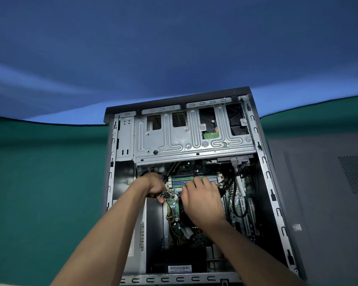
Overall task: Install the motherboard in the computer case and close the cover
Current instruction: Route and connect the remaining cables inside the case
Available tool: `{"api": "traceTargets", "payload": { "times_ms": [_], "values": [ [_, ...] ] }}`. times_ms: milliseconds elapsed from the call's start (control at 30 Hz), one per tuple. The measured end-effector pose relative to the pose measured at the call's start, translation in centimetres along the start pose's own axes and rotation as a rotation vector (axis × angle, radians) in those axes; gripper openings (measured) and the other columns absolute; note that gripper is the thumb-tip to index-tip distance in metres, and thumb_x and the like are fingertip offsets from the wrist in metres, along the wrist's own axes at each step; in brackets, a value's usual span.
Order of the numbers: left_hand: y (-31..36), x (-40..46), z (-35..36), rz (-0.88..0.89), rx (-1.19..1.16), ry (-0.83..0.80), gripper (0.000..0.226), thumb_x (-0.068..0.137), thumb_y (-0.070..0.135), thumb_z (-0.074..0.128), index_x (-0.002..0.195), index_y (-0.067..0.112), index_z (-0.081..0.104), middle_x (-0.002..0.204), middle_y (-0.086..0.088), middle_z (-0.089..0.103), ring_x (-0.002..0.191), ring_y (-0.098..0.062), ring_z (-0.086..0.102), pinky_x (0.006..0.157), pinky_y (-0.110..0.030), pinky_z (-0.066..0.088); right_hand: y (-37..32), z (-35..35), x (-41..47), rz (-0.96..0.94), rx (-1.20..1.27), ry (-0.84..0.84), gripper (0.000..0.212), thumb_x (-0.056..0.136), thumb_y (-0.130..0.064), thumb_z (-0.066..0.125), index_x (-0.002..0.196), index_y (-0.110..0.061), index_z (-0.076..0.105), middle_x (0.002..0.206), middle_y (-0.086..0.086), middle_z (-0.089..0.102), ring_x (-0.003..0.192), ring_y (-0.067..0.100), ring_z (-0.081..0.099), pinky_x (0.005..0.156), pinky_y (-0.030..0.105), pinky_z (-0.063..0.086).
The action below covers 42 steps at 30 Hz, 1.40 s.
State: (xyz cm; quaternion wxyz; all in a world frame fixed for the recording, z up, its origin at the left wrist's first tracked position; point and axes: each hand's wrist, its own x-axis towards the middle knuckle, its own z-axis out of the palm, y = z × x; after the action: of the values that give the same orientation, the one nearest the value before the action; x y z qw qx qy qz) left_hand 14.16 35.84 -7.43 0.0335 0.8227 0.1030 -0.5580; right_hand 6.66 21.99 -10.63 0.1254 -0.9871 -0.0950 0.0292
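Green PCB of the motherboard (196, 195) sits down inside the computer case (275, 195), which lies open-side up on the green tabletop (39, 182). Both hands work over the board's upper end, close together but not touching.

Left hand (153, 187): fingers curled, pinching a thin bundle of coloured wires (165, 193) at the board's left edge. Looks like a front-panel lead being fed to a header, tho the plug itself is too small to make out.

Right hand (203, 200): lies palm-down over the board centre, fingers bent w/ tips by the RAM slots (194, 179). Hides whatever is beneath; can't tell if it grips anything or only steadies.

Beyond the hands: grey drive cage (192, 137). Right of right hand: black cables (235, 182) looping down from the cage across the board. Further right, flat on the tabletop: grey side cover (318, 193), not yet on.

Judged step: cabling/seating stage; cover closing still ahead.

Risks from here:
- Wires pinched near the ends, so a hard tug could pull leads from the plug, or a misaligned push could bend header pins.
- Right hand's weight on the board could flex it if standoffs/screws aren't all in; screw status not readable.
- Loose black loops may snag the right wrist, or get trapped under the cover later.
- Case's sheet-metal edges sit close to both forearms, so scrapes are possible on a quick pull-out.
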Motion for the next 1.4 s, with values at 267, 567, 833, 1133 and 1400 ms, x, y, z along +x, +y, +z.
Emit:
{"api": "traceTargets", "payload": {
  "times_ms": [267, 567, 833, 1133, 1400],
  "values": [
    [-0.6, 1.3, 0.2, 0.043, 0.060, -0.070, 0.009, 0.089, 0.017, 0.064, 0.081, 0.013, 0.060, 0.067, 0.002, 0.050, 0.056, -0.010, 0.044, 0.054, -0.014, 0.036, 0.0, -0.1, 0.1, -0.010, 0.014, 0.013, 0.029, 0.085, -0.029, 0.047, 0.071, -0.014, 0.069, 0.070, 0.002, 0.063, 0.067, 0.022, 0.058, 0.065, 0.032, 0.049],
    [-0.6, 2.4, 0.2, 0.128, 0.250, -0.083, 0.034, 0.093, 0.028, 0.057, 0.115, 0.003, 0.062, 0.101, -0.007, 0.048, 0.090, -0.018, 0.041, 0.081, -0.022, 0.037, 0.0, 0.1, 0.1, -0.028, -0.004, 0.058, 0.042, 0.087, -0.030, 0.033, 0.070, -0.013, 0.068, 0.069, 0.004, 0.062, 0.066, 0.023, 0.057, 0.063, 0.032, 0.048],
    [-0.5, 2.5, 0.6, 0.072, 0.032, -0.077, 0.010, 0.089, 0.005, 0.060, 0.083, 0.011, 0.054, 0.072, 0.002, 0.055, 0.076, -0.020, 0.050, 0.068, -0.016, 0.042, 0.0, 0.0, 0.0, -0.032, -0.014, 0.054, 0.042, 0.088, -0.030, 0.033, 0.071, -0.012, 0.067, 0.070, 0.004, 0.062, 0.066, 0.024, 0.057, 0.063, 0.032, 0.047],
    [-0.5, 1.4, 0.5, 0.009, -0.104, -0.007, 0.018, 0.084, -0.006, 0.059, 0.070, 0.000, 0.051, 0.035, 0.005, 0.054, 0.028, -0.005, 0.043, 0.035, -0.018, 0.029, 0.0, 0.2, 0.1, -0.032, -0.011, 0.062, 0.043, 0.087, -0.030, 0.033, 0.071, -0.011, 0.068, 0.070, 0.005, 0.062, 0.066, 0.025, 0.057, 0.063, 0.033, 0.047],
    [-0.1, 1.3, 0.4, 0.086, -0.242, 0.004, 0.035, 0.086, -0.009, 0.032, 0.060, 0.003, 0.052, 0.053, -0.010, 0.059, 0.026, -0.009, 0.046, 0.029, -0.014, 0.029, 0.0, 0.3, 0.1, -0.024, -0.016, 0.065, 0.042, 0.087, -0.030, 0.034, 0.071, -0.012, 0.068, 0.070, 0.005, 0.062, 0.066, 0.024, 0.057, 0.063, 0.032, 0.047]
  ]
}}
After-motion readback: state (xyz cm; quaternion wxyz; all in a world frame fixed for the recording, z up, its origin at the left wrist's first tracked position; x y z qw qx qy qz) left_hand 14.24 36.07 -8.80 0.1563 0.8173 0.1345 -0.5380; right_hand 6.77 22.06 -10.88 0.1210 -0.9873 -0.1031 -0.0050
